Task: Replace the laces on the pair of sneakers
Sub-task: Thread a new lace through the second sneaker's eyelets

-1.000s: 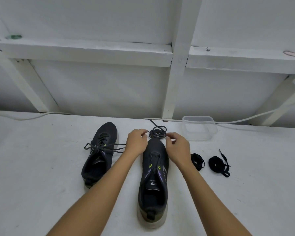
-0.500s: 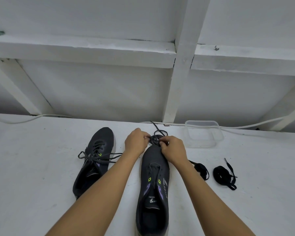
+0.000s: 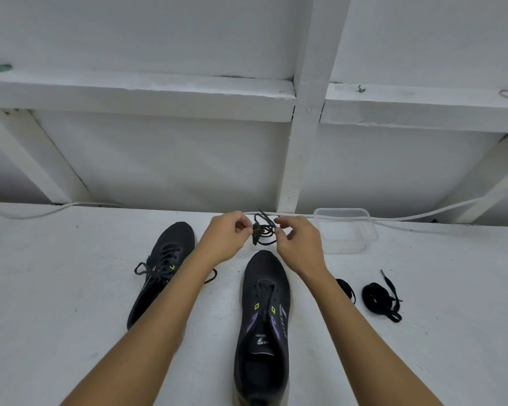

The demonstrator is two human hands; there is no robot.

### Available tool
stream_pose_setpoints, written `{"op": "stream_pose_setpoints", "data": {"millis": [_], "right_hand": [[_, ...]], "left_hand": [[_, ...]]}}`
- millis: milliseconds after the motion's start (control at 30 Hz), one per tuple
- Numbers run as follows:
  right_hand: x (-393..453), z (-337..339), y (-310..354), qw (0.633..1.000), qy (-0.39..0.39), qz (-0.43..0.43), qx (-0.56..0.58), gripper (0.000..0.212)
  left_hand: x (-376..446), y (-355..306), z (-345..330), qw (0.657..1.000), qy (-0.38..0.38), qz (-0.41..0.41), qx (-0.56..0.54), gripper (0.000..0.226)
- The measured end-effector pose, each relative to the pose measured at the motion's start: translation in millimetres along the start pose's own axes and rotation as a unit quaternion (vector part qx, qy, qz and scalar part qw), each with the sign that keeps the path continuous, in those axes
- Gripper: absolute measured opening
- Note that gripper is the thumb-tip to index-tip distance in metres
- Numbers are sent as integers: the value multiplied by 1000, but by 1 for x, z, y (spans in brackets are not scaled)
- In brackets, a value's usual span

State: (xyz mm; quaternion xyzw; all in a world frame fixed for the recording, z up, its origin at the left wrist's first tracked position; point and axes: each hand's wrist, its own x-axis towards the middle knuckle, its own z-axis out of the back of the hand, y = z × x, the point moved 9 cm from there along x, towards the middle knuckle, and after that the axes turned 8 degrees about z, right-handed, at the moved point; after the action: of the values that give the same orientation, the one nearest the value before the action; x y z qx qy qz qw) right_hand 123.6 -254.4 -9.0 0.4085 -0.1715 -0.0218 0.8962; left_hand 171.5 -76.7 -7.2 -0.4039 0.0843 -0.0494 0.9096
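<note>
Both hands (image 3: pixel 264 238) pinching coiled lace (image 3: pixel 264 230), sneaker (image 3: pixel 263 317) side lettering unreadable

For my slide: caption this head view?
Both hands bundle a removed lace above the unlaced sneaker.

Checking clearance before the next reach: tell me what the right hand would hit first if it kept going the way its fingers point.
The right hand points left, so it would likely meet the coiled lace it pinches, then the left hand. Depth looks similar.
</note>
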Motion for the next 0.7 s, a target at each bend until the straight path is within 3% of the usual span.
{"op": "stream_pose_setpoints", "data": {"millis": [133, 200, 267, 400, 467, 567, 633, 700], "right_hand": [[1, -6, 42, 993, 87, 78, 32, 34], [-3, -9, 52, 988, 121, 91, 23, 28], [-4, -9, 55, 989, 118, 85, 15, 16], [-9, 3, 63, 994, 88, 63, 15, 14], [-14, 10, 72, 989, 96, 45, 99, 12], [-22, 23, 84, 953, 120, -1, 279, 13], [-24, 32, 89, 915, 128, -34, 381, 19], [-25, 37, 90, 876, 138, -81, 455, 39]], "left_hand": [[-20, -23, 26, 999, -6, -51, 2, 22], [-29, -30, 34, 997, -7, -71, -8, 23], [-34, -35, 41, 996, -11, -83, -33, 22], [-39, -33, 45, 988, -3, -75, -135, 14], [-41, -29, 41, 980, 9, -53, -193, 12], [-49, -32, 27, 986, 53, -55, -147, 38], [-59, -41, 9, 985, 112, -87, -99, 31], [-66, -50, -3, 980, 139, -106, -95, 19]]}}
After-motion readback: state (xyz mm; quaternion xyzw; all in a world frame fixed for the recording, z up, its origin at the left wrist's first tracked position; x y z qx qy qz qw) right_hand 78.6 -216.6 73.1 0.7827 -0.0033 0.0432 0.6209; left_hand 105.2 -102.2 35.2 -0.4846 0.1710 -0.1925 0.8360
